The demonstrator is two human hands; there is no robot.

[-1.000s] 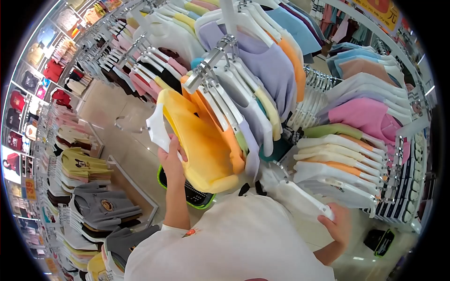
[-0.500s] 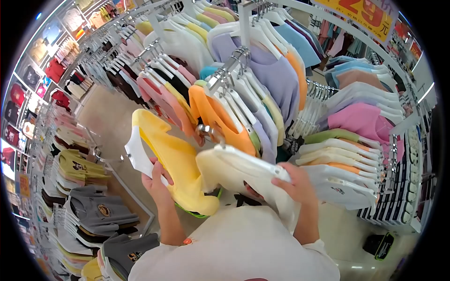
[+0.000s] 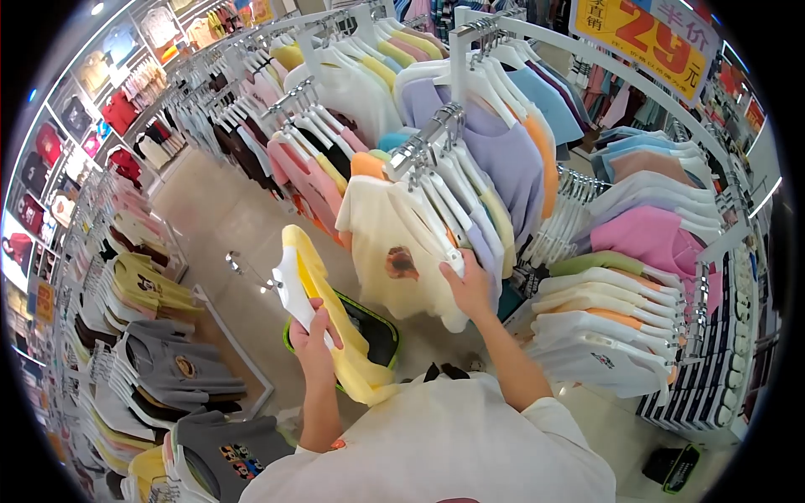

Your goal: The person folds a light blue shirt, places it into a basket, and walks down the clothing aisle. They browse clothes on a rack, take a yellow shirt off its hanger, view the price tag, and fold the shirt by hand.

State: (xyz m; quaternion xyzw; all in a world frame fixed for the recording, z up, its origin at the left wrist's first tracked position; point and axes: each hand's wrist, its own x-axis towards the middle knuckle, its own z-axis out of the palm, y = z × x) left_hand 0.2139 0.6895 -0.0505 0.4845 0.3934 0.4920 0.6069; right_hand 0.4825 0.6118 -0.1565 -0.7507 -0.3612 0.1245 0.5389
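My left hand (image 3: 315, 331) is closed around a white hanger (image 3: 290, 289) that carries a yellow shirt (image 3: 350, 356). This shirt is tilted and held low, apart from the rack. With its fingers on the end of another white hanger (image 3: 454, 262), my right hand (image 3: 470, 287) grips a cream T-shirt (image 3: 369, 230) with a brown print. The cream T-shirt is at the front of a metal rack arm (image 3: 429, 138), before several other hung shirts. I cannot tell whether its hook sits on the arm.
A dark basket with a green rim (image 3: 381, 331) is on the floor below my left hand. Lilac shirts (image 3: 495, 138) hang behind, and more stacked shirts (image 3: 604, 289) are at right. Grey T-shirts (image 3: 180, 360) line the left. A yellow price sign (image 3: 641, 38) hangs above.
The cream T-shirt has moved forward and up to the front of the rack arm, with my right hand on its hanger. My left hand has shifted right and lower with the yellow shirt.
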